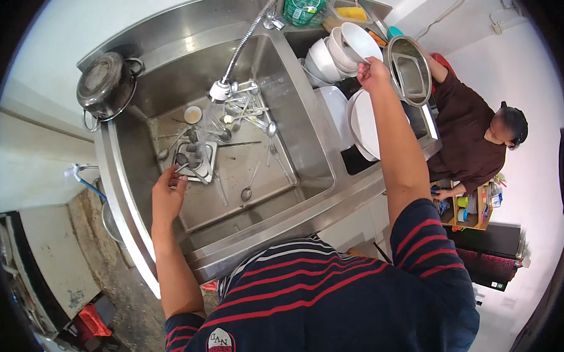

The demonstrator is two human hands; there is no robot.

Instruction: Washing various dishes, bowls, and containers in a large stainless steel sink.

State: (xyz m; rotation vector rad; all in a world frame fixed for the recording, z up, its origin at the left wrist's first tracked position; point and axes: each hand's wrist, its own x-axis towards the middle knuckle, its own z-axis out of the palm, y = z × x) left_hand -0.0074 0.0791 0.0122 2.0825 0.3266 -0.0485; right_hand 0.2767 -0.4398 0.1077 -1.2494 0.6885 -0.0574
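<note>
Right hand (373,73) has the white bowl (360,40) by its near rim, fingers pinched on the edge, right by the other bowls (319,58) in the side sink (357,164). One-handed on a rim that's probably slick, I'd get the thumb inside and the fingers well under so it can't twist. Match the tilt of the others too, or you risk clonking them or the plates (368,126) nearby. Left hand (170,183) is at the edge of the tray (214,158) in the big sink (309,147), fingers bent and a bit apart, honestly can't tell if they're gripping. I'd go light there, cos there are spoons (181,159) on it and a nudge could tip them off
</note>
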